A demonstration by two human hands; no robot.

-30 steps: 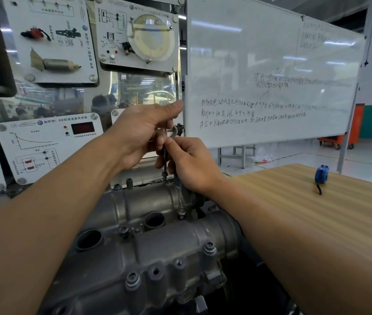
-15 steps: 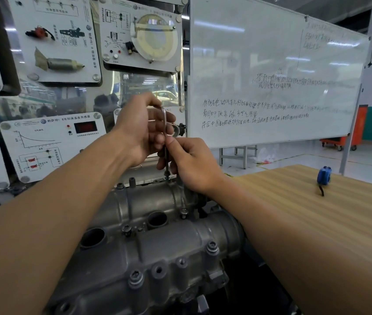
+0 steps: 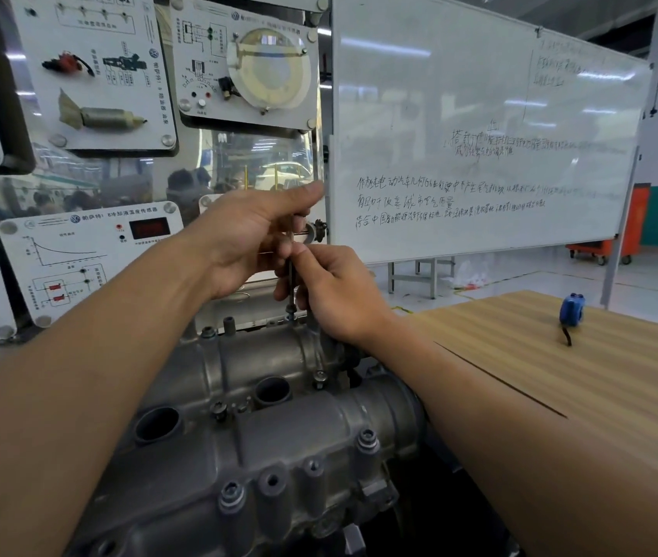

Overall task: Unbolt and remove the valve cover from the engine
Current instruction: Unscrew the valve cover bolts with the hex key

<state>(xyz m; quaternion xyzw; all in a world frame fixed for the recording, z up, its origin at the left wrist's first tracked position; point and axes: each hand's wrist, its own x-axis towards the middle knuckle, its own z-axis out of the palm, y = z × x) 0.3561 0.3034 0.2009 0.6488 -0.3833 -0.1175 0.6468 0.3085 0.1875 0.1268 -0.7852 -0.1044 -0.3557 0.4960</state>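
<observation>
Sitting low in the middle of the view, the valve cover (image 3: 271,436) is a chunky casting, dull grey with a rough matte skin. It's got two rounded humps running lengthwise, and round open wells sunk in the valley between them. Flanged bolts (image 3: 367,438) stand in raised bosses along its near edge, with a couple more down in the valley.

Out at the far rim, a thin dark metal tool (image 3: 291,283) stands upright with its tip down on a small bolt (image 3: 290,310). The right hand (image 3: 335,291) pinches the shaft between thumb and fingertips. Just above it, touching, the left hand (image 3: 255,239) has its fingers curled round the tool's top end, thumb poking straight out to the right.

To the right of the engine there's a wooden table (image 3: 560,396), smooth, with pale striped grain. A little blue tape measure (image 3: 572,311) with a black strap sits on it, well apart from the hands.

On the far side is a glossy whiteboard (image 3: 480,94) with handwriting on it. To the far left are white display panels (image 3: 90,251) with printed diagrams, a red digital readout and metal parts mounted on them.
</observation>
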